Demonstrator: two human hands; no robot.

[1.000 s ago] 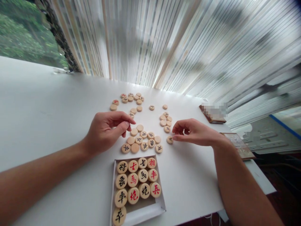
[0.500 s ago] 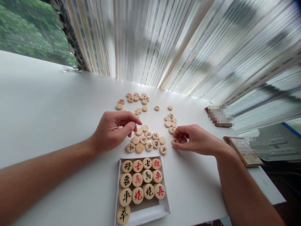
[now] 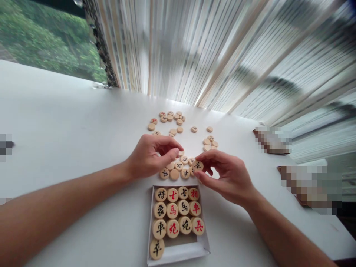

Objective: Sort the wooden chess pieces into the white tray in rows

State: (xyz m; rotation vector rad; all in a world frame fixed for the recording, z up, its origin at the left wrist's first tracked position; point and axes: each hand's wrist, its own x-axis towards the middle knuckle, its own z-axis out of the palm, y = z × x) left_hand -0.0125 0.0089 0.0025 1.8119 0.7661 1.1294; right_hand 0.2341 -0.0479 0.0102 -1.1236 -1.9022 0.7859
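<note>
Between thumb and fingertips, my right hand (image 3: 226, 176) pinches a round wooden Chinese chess piece (image 3: 197, 165) with a black character, raised over the loose pieces. My left hand (image 3: 152, 154) hovers at the left of that cluster, fingers curled and thumb close to the index finger; whether something is between them is hidden. A pale blank-faced piece (image 3: 174, 174) and a black-marked piece (image 3: 164, 173) lie below it. Nearer me, a white open box (image 3: 151, 222) holds rows of pieces with red or black characters, and a single black-marked piece (image 3: 157, 249) sits in its front left corner.
More loose pieces lie farther back, among them a red-marked piece (image 3: 154, 121) and a lone piece (image 3: 209, 129). Two blurred-out objects rest on the right side of the white table (image 3: 83, 118). A striped curtain (image 3: 178, 52) hangs along the far edge.
My right hand has lifted a black-marked piece off the table and brought it left over the cluster. My left hand has moved slightly right. The view has shifted a little.
</note>
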